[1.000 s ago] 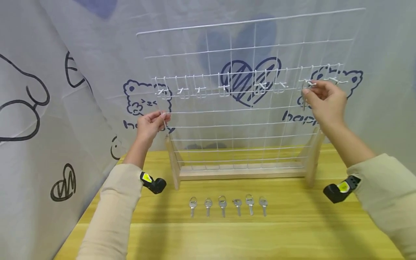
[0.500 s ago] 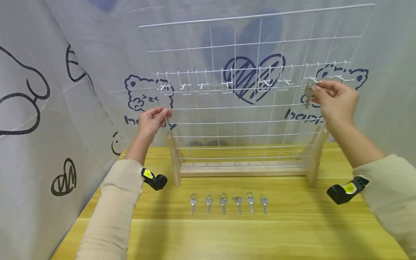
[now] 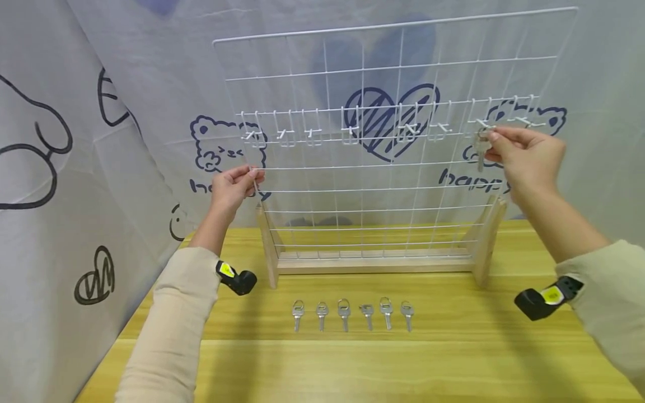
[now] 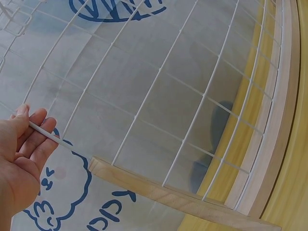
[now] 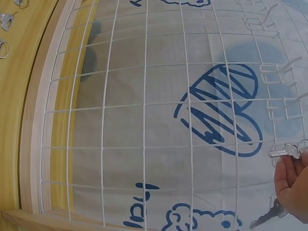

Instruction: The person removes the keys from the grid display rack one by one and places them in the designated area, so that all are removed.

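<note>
My left hand (image 3: 233,189) pinches the left edge wire of a white wire grid panel (image 3: 342,190); in the left wrist view the thumb and fingers (image 4: 36,132) lie around that wire. At the panel's right side, my right hand (image 3: 534,159) holds a silver key (image 3: 480,155) at its ring, close to a white hook (image 3: 478,122). The right wrist view shows this key (image 5: 285,151) at the fingertips. A second, darker key (image 5: 270,215) appears below the hand there; what holds it is hidden.
Several white hooks (image 3: 309,133) hang in a row along the panel. Wooden legs (image 3: 487,246) and a base bar (image 3: 375,264) carry the panel. Several keys with rings (image 3: 344,315) lie in a row on the yellow wooden table (image 3: 322,366). A printed curtain (image 3: 136,168) stands behind.
My right hand has shifted to the right and slightly down relative to the key, which has turned and hangs near the hook. My left hand keeps its hold on the panel edge.
</note>
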`<state>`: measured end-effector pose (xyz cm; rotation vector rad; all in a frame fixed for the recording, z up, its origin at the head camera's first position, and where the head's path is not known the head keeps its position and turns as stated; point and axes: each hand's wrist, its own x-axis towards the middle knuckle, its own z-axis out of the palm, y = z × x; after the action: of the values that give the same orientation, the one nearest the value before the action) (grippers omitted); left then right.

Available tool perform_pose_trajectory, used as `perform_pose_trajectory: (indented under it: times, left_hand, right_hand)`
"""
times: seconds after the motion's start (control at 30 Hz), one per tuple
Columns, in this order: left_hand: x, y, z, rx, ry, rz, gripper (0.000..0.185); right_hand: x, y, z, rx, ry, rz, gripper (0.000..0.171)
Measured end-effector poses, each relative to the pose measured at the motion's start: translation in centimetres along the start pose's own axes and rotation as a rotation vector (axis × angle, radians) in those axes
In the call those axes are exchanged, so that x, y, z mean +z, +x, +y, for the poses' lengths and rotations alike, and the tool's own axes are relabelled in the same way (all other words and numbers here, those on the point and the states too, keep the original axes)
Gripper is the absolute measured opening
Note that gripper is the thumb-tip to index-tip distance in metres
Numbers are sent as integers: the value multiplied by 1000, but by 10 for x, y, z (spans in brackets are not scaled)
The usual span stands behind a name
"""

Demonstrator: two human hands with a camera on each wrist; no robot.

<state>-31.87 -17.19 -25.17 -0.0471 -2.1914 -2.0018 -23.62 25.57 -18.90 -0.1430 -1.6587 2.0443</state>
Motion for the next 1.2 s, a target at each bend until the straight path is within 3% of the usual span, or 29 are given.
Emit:
perform_pose_trajectory:
  times: [0.33, 0.7, 1.03, 1.13, 1.2]
  left_hand:
    - [-1, -1, -1, 23, 17, -8, 38]
    - [-1, -1, 0, 28, 3, -27, 37]
    - [-1, -2, 1, 27, 19, -25, 37]
    - [-1, -2, 1, 27, 13, -24, 37]
    - [0, -1, 1, 26, 4, -24, 37]
  right_hand:
    - [-3, -6, -10, 1, -108, 3, 10]
    - [-11, -12, -15, 15, -38, -21, 5]
    - [-21, -23, 8, 20, -390, -73, 12]
    - [-23, -27, 19, 15, -442, -79, 16]
    - [-24, -29, 25, 30, -366, -94, 20]
